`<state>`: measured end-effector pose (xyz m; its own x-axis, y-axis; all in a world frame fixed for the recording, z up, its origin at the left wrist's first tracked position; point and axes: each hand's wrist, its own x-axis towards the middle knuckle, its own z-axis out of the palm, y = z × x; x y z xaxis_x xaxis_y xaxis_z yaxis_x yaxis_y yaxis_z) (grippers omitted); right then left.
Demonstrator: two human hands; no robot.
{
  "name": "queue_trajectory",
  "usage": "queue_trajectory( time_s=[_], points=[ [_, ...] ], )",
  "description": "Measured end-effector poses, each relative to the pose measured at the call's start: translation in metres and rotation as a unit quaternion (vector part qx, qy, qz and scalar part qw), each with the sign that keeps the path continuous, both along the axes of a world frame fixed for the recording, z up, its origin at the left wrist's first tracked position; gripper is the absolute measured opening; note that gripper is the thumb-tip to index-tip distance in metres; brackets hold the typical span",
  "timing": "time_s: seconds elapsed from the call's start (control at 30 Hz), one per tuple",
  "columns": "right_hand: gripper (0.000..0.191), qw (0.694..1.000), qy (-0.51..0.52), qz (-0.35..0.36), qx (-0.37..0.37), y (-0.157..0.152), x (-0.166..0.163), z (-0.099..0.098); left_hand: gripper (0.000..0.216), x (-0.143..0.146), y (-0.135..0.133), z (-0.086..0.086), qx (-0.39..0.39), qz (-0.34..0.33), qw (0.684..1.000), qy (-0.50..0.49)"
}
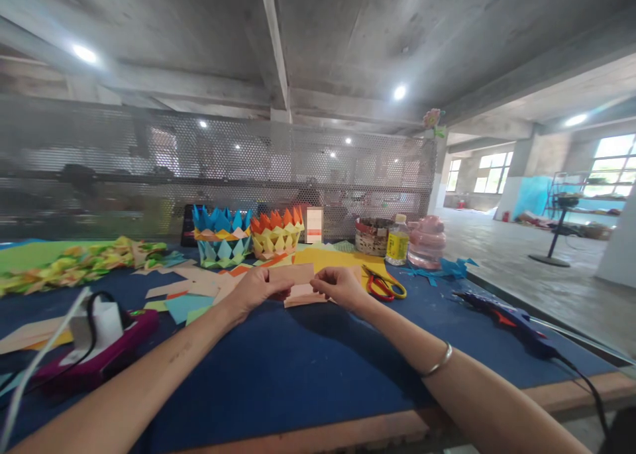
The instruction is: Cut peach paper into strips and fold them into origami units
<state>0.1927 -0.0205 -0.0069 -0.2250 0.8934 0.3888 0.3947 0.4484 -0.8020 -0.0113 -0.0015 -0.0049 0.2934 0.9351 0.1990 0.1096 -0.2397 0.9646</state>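
Observation:
Between my two hands is a tan strip of paper [292, 274], raised just above the table. My left hand [256, 288] is closed, pinching the strip at its left end. My right hand [342, 286] pinches at the strip's right end, thumb and fingers together. Right below lies a small stack of pale pink paper [305, 296]. Yellow paper [342, 260] spreads behind my hands. Beside my right hand rest scissors [383, 285] with red and yellow handles. Cut paper pieces [199, 285] in several colours lie left of my left hand.
Two folded-paper baskets, one blue [223, 238] and one orange-yellow [277, 234], stand behind. A yellow-labelled bottle [397, 240], pink jar [427, 242] and woven basket [371, 236] are back right. A corded glue gun [511, 318] lies right; a purple power strip [99, 348] sits left.

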Motion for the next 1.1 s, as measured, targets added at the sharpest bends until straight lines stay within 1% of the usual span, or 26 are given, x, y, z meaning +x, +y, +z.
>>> queue_trajectory(
  time_s=[0.13, 0.2, 0.27, 0.33, 0.43, 0.57, 0.67, 0.8, 0.87, 1.0, 1.1],
  points=[
    [0.018, 0.999, 0.042, -0.027, 0.003, 0.003, 0.006, 0.002, 0.024, -0.006, 0.004, 0.002, -0.024, 0.026, 0.999, -0.022],
    [0.022, 0.998, 0.065, -0.018, -0.003, 0.001, 0.005, 0.004, 0.024, -0.006, 0.004, 0.001, -0.025, 0.024, 0.999, -0.019],
    [0.028, 0.997, 0.071, 0.003, -0.013, -0.002, 0.001, 0.005, 0.023, -0.004, 0.002, 0.0, -0.009, 0.012, 1.0, 0.002],
    [0.033, 0.999, 0.038, 0.013, -0.014, -0.006, -0.005, 0.004, 0.024, 0.001, -0.003, -0.001, 0.014, -0.01, 0.999, 0.027],
    [0.037, 1.0, -0.031, -0.005, 0.003, -0.012, -0.012, 0.002, 0.025, 0.007, -0.009, -0.001, 0.039, -0.055, 0.997, 0.038],
    [0.037, 0.997, -0.061, -0.042, 0.018, -0.015, -0.015, 0.002, 0.025, 0.01, -0.012, -0.001, 0.04, -0.061, 0.996, 0.045],
    [0.035, 0.996, -0.08, -0.043, 0.026, -0.016, -0.014, 0.004, 0.025, 0.009, -0.01, -0.001, 0.05, -0.064, 0.995, 0.057],
    [0.035, 0.994, -0.089, -0.055, 0.029, -0.015, -0.012, 0.004, 0.025, 0.005, -0.007, 0.001, 0.062, -0.047, 0.992, 0.098],
    [0.035, 0.994, -0.09, -0.06, 0.029, -0.013, -0.01, 0.004, 0.025, 0.002, -0.006, 0.003, 0.053, -0.043, 0.993, 0.098],
    [0.036, 0.993, -0.092, -0.058, 0.033, -0.009, -0.006, 0.003, 0.024, 0.001, -0.008, 0.006, 0.016, -0.07, 0.996, 0.057],
    [0.035, 0.993, -0.092, -0.061, 0.04, -0.008, -0.006, 0.004, 0.021, 0.001, -0.009, 0.008, 0.005, -0.078, 0.996, 0.043]
  ],
)
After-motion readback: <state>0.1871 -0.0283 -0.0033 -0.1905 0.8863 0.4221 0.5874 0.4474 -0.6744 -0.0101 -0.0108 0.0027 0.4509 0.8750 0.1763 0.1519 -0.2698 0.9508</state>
